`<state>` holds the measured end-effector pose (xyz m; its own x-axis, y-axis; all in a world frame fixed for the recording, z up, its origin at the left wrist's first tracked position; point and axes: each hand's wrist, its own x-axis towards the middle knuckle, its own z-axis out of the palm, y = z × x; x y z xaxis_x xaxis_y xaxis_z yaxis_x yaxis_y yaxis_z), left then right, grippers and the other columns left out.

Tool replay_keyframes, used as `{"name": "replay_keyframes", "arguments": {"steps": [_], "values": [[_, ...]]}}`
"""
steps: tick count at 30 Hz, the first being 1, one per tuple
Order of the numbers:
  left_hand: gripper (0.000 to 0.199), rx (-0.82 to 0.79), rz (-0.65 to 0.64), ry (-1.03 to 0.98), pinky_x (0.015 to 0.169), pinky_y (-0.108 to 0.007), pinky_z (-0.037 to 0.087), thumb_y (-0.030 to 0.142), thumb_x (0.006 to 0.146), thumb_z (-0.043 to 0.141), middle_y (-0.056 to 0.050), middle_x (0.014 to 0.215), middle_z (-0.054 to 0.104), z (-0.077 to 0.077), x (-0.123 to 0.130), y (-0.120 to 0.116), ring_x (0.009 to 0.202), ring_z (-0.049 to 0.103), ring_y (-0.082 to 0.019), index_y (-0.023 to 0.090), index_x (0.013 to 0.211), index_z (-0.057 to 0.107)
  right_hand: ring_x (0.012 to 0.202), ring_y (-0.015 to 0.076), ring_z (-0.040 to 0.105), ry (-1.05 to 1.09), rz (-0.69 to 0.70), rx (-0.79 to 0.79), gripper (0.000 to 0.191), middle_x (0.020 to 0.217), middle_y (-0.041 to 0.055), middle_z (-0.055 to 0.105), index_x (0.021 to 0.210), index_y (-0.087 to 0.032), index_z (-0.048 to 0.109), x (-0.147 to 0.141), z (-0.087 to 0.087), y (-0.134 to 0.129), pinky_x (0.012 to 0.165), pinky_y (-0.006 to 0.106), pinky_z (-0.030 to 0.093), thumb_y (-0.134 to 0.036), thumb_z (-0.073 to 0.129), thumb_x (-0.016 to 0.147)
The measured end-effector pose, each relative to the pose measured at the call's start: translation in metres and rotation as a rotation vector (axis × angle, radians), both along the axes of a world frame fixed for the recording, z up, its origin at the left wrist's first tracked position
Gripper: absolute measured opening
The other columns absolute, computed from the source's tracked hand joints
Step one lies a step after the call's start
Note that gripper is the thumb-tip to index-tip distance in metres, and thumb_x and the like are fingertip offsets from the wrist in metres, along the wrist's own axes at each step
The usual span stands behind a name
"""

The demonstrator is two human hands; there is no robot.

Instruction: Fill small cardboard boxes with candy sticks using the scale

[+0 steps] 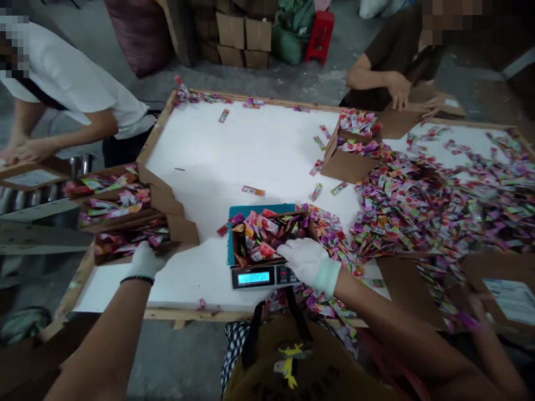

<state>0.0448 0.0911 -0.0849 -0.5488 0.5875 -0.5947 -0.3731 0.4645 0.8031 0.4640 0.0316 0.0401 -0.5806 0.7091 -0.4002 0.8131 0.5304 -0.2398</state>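
Right hand in white glove lay curled on small brown cardboard box of bright candy packets, steadying it on grey digital scale. Left gloved hand, left of scale, gripped packed box; fingers hidden.

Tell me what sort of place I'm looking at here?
Probably a small packing workshop. A heap of sachets covers the white wood-framed table, the right hand rests on a filled carton on a digital scale, and cartons are stacked behind.

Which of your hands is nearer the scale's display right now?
Right. The right hand rests on the box of sachets on the scale, just above its display. The left hand is far off to the left, at the stacked boxes.
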Motion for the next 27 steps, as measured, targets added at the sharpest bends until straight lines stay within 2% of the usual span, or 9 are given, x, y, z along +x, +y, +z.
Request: {"name": "replay_keyframes", "arguments": {"steps": [2,3,6,9,13,16,21,23,27], "values": [[0.046,-0.061,0.017,-0.053,0.099,-0.056,0.052,0.031,0.102,0.023,-0.012,0.118,0.066,-0.004,-0.008,0.015,0.101,0.063,-0.023,0.012,0.130,0.054,0.100,0.0248,0.065,0.088,-0.018,0.017,0.032,0.109,0.0095,0.069,0.127,-0.019,0.062,0.013,0.013,-0.003,0.087,0.037,0.051,-0.022,0.055,0.095],[0.050,-0.080,0.023,-0.068,0.102,-0.056,0.051,0.035,0.103,0.019,-0.011,0.121,0.065,-0.007,-0.011,0.018,0.102,0.062,-0.022,0.011,0.130,0.052,0.104,0.0253,0.065,0.159,-0.037,0.046,0.036,0.115,0.0106,0.069,0.131,-0.019,0.060,0.021,0.018,-0.005,0.091,0.038,0.052,-0.023,0.055,0.096],[0.077,-0.128,0.046,-0.080,0.108,-0.055,0.047,0.069,0.098,0.011,-0.015,0.135,0.057,-0.016,-0.015,0.007,0.112,0.060,-0.026,0.011,0.137,0.044,0.114,0.0261,0.064,0.418,-0.141,0.193,0.039,0.127,0.0124,0.067,0.135,-0.020,0.059,0.050,0.027,-0.008,0.100,0.043,0.053,-0.027,0.051,0.098],[0.083,-0.189,0.053,-0.078,0.105,-0.057,0.048,0.082,0.091,0.021,-0.019,0.144,0.048,-0.026,-0.002,-0.030,0.117,0.061,-0.031,0.018,0.143,0.033,0.122,0.0272,0.063,0.548,-0.261,0.296,0.042,0.131,0.0105,0.066,0.138,-0.023,0.059,0.074,0.024,-0.007,0.107,0.046,0.052,-0.029,0.054,0.096],[0.051,-0.266,-0.012,-0.135,0.094,-0.054,0.054,0.061,0.099,0.037,-0.018,0.132,0.057,-0.043,0.034,-0.097,0.104,0.068,-0.028,0.022,0.131,0.043,0.138,0.0305,0.052,0.545,-0.299,0.243,0.062,0.147,0.0117,0.056,0.150,-0.024,0.047,0.079,0.016,-0.002,0.116,0.051,0.045,-0.033,0.063,0.091],[0.037,-0.323,-0.046,-0.170,0.084,-0.044,0.058,0.050,0.101,0.040,-0.017,0.122,0.062,-0.057,0.065,-0.145,0.090,0.070,-0.023,0.019,0.118,0.051,0.146,0.0338,0.042,0.541,-0.256,0.161,0.084,0.157,0.0136,0.045,0.157,-0.024,0.036,0.063,0.017,0.004,0.118,0.053,0.043,-0.038,0.073,0.083],[0.032,-0.358,-0.069,-0.221,0.073,-0.034,0.058,0.043,0.102,0.042,-0.016,0.119,0.066,-0.073,0.112,-0.203,0.083,0.071,-0.020,0.018,0.116,0.055,0.135,0.0387,0.052,0.501,-0.248,0.055,0.109,0.159,0.0153,0.036,0.161,-0.026,0.029,0.011,0.019,0.018,0.106,0.053,0.052,-0.052,0.084,0.070],[0.031,-0.357,-0.079,-0.241,0.073,-0.033,0.058,0.042,0.101,0.044,-0.017,0.119,0.066,-0.076,0.127,-0.216,0.084,0.071,-0.020,0.018,0.117,0.056,0.126,0.0367,0.058,0.482,-0.228,0.041,0.101,0.156,0.0153,0.038,0.159,-0.026,0.035,-0.011,0.012,0.025,0.100,0.050,0.055,-0.051,0.082,0.073],[0.031,-0.331,-0.101,-0.272,0.077,-0.034,0.057,0.039,0.099,0.048,-0.017,0.121,0.067,-0.078,0.144,-0.228,0.090,0.072,-0.022,0.017,0.118,0.059,0.113,0.0276,0.063,0.576,-0.224,0.134,0.041,0.135,0.0121,0.057,0.129,-0.022,0.065,-0.033,-0.018,0.040,0.092,0.041,0.056,-0.025,0.059,0.089]]}}
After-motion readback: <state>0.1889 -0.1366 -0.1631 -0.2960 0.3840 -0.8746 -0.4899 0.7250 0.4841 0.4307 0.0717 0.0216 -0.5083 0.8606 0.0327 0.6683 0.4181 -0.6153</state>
